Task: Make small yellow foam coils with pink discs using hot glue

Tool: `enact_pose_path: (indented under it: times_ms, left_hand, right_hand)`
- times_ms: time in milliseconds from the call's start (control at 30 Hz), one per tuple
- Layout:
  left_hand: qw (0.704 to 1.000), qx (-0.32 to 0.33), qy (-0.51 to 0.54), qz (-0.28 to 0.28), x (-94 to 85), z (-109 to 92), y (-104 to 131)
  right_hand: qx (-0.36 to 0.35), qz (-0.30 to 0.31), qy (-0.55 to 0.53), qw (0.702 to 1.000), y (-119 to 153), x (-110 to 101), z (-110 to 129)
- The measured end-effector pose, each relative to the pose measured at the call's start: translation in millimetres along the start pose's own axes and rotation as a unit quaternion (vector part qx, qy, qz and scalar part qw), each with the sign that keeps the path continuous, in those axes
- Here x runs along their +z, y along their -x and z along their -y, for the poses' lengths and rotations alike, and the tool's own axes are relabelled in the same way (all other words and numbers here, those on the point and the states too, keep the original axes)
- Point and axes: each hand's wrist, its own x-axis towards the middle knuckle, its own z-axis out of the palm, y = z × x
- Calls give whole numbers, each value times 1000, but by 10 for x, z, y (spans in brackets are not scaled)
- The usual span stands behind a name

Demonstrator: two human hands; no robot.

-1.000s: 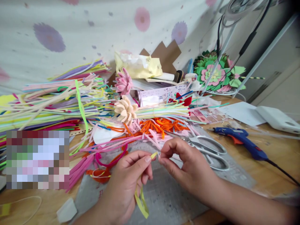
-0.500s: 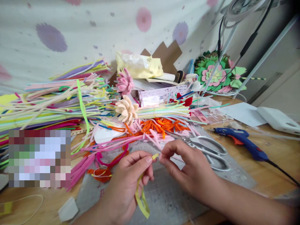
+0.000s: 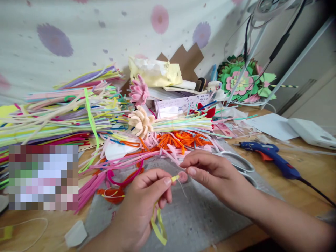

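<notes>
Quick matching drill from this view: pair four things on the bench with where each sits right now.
Things:
1. thin yellow foam strip
2. small pink rolled coil
3. blue hot glue gun
4. silver metal scissors

Places:
A. partly hidden behind the right hand
B. pinched in the left hand
C. lying on the wooden table at the right
D. at the right hand's fingertips

Pairs: 1-B, 2-D, 3-C, 4-A
</notes>
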Motion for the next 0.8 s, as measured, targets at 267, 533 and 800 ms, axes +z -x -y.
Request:
enact_pose_path:
  times_ms: [267, 533, 800]
  left_hand:
    - [994, 14, -110, 26, -1, 9, 0]
    - [980, 53, -178, 68, -77, 38, -24]
    - [981, 49, -176, 66, -66, 67, -34]
  right_hand:
    - [45, 49, -10, 998, -13, 32, 66]
    - [81, 67, 13, 994, -41, 70, 68]
    - [98, 72, -7, 993, -16, 84, 45]
